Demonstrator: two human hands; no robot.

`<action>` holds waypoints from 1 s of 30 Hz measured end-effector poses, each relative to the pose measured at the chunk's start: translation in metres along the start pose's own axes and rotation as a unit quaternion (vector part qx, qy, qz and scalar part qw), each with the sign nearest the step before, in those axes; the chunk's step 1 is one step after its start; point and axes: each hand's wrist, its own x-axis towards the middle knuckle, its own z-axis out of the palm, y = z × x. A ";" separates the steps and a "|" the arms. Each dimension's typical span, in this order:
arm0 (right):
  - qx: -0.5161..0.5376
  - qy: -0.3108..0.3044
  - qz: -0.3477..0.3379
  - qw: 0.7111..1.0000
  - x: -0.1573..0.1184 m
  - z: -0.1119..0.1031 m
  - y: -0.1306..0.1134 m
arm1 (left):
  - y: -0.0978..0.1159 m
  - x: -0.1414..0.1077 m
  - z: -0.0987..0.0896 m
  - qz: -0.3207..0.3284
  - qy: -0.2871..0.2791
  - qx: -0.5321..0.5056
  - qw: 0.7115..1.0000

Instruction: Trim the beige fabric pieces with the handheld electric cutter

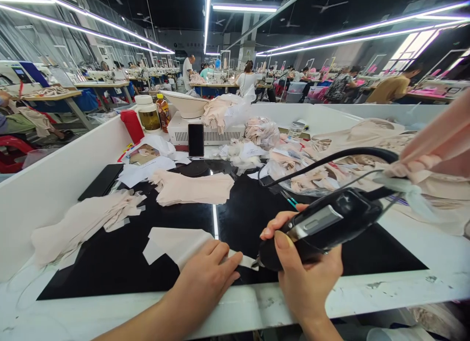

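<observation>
My left hand [207, 275] lies on a pale pink fabric piece [176, 240] on the black mat [110, 267], fingers pressed together over its right part. In my right hand [304, 267] is a black handheld cutting tool [326, 223], gripped around its body. Its small tip touches or nearly touches the fabric's narrow right end, just right of my left fingertips. A cable runs from the tool's rear to the upper right. Behind the piece lies a stack of pale pink fabric [194, 188]; another stack [84, 223] spreads at the left.
A phone [196, 140] leans against a white device [227, 134] at the back, near a lidded jar [148, 113] and a bottle [162, 112]. Fabric scraps [301, 167] heap at the right. Teal-handled scissors [289, 199] lie behind the tool. White walls [69, 179] border the table.
</observation>
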 end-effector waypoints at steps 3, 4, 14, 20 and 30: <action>0.002 0.007 -0.009 1.000 -0.001 0.003 0.003 | -0.002 -0.004 0.007 0.032 0.016 0.061 0.997; 0.001 0.011 -0.015 1.000 -0.002 0.005 0.004 | -0.005 -0.006 0.009 0.041 0.034 0.076 0.996; 0.016 -0.018 0.014 1.000 0.009 0.019 -0.003 | -0.032 -0.006 0.022 0.160 0.173 0.122 0.964; 0.016 -0.014 -0.001 1.000 0.004 0.009 0.004 | -0.010 -0.008 0.013 0.076 0.094 0.075 0.990; 0.049 -0.023 -0.002 0.999 0.006 0.004 0.004 | -0.007 -0.010 0.001 0.037 0.007 -0.028 0.999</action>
